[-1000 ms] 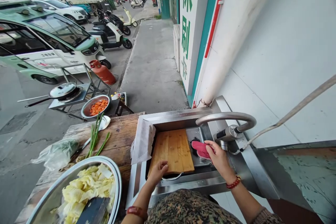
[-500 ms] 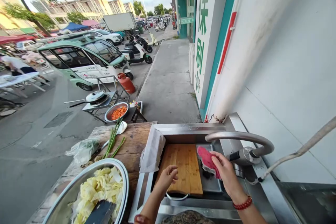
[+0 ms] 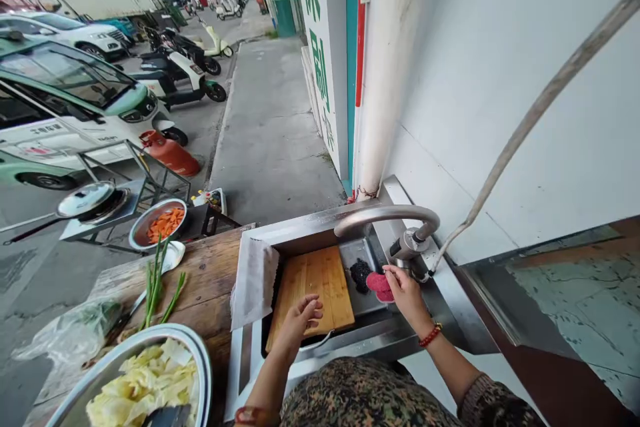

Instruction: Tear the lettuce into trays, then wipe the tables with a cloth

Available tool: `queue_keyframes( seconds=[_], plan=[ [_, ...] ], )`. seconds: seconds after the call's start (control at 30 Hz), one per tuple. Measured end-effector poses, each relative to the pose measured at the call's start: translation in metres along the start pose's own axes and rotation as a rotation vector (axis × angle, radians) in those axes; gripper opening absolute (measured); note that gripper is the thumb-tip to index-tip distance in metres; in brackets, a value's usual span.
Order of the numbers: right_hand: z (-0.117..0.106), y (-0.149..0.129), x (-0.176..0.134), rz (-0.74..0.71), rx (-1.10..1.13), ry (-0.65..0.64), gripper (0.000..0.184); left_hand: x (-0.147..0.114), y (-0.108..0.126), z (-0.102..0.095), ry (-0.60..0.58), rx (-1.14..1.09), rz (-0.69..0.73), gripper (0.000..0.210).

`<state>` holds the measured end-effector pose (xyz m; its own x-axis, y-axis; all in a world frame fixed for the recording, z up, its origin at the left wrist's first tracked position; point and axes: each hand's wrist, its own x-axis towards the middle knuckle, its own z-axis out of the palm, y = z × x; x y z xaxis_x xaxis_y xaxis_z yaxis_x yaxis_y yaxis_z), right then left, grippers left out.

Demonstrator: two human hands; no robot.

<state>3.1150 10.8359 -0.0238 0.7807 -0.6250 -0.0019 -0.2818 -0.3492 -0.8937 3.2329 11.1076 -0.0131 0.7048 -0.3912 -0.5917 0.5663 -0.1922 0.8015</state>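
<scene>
My right hand [image 3: 407, 297] grips a pink-red sponge [image 3: 379, 285] near the right side of the sink, below the tap's base. A curved metal tap [image 3: 387, 212] arches over the sink's far side. My left hand [image 3: 303, 320] hovers over the near part of a wooden cutting board [image 3: 316, 273], fingers loosely curled and apart, with nothing in them. That board lies in the left part of the steel sink [image 3: 287, 230]. A dark drain strainer [image 3: 360, 275] shows on the sink floor between board and sponge. A whitish cloth [image 3: 255, 280] drapes over the sink's left rim.
On the wooden table [image 3: 210, 267] at left stand a large basin [image 3: 203, 353] of cut cabbage, green onions [image 3: 156, 283] and a plastic bag [image 3: 75, 333]. Beyond are a bowl of carrots [image 3: 167, 223], a lidded pan [image 3: 87, 200] and a red gas cylinder [image 3: 170, 153]. A white wall [image 3: 500, 80] rises at right.
The view has swung right and down. My right hand has moved the sponge rightward from beside the board toward the tap's base, and the sponge is turned differently. My left hand stays over the board.
</scene>
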Motion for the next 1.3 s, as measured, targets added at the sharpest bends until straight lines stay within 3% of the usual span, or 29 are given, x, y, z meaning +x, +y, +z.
queue_keyframes(
  seconds=[0.17, 0.3, 0.6, 0.97, 1.3],
  plan=[
    [0.003, -0.001, 0.002, -0.108, -0.180, -0.089, 0.041, -0.002, 0.007, 0.006, -0.022, 0.016, 0.017, 0.055],
    [0.010, 0.002, 0.005, -0.134, -0.257, -0.075, 0.041, -0.004, 0.006, 0.006, -0.021, 0.018, 0.008, 0.054],
    [0.019, 0.015, 0.006, -0.120, -0.335, -0.123, 0.039, -0.008, 0.003, -0.003, 0.023, 0.000, 0.019, 0.053],
    [0.015, 0.019, 0.004, -0.164, -0.312, -0.127, 0.041, -0.005, 0.007, 0.001, 0.031, 0.005, 0.013, 0.052],
    [0.021, 0.026, 0.004, -0.134, -0.424, -0.152, 0.042, -0.006, 0.008, 0.004, 0.029, 0.018, 0.009, 0.053]
  ],
)
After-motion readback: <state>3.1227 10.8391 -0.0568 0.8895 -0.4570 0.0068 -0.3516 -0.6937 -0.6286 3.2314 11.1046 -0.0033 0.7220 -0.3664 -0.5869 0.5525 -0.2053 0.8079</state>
